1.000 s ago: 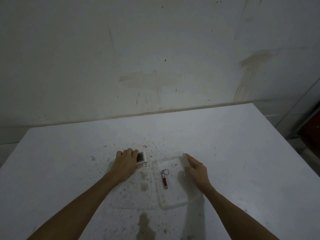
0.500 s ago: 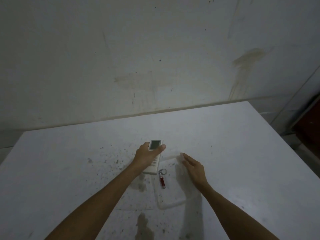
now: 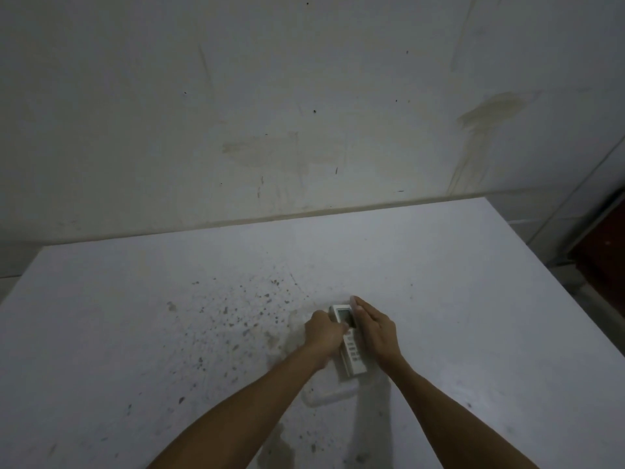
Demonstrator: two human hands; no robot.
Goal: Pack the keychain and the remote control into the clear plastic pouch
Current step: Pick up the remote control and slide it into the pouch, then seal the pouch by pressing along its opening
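Observation:
A white remote control (image 3: 351,353) with a small grey screen lies over the clear plastic pouch (image 3: 329,396) on the white table (image 3: 135,333). My left hand (image 3: 324,336) grips the remote's left side near the screen. My right hand (image 3: 375,328) rests flat with fingers straight along the remote's right side, on the pouch. Only the pouch's near rounded end shows below the remote. The keychain is hidden, under the remote or my hands.
The table's top is speckled with dark stains (image 3: 243,319) to the left of my hands. A stained wall (image 3: 304,113) stands behind the far edge. The table's right edge drops to a dark floor area (image 3: 605,265).
My left hand has carried the remote to the right and laid it over the pouch. The red keychain, visible earlier on the pouch, is now covered. My right hand moved against the remote.

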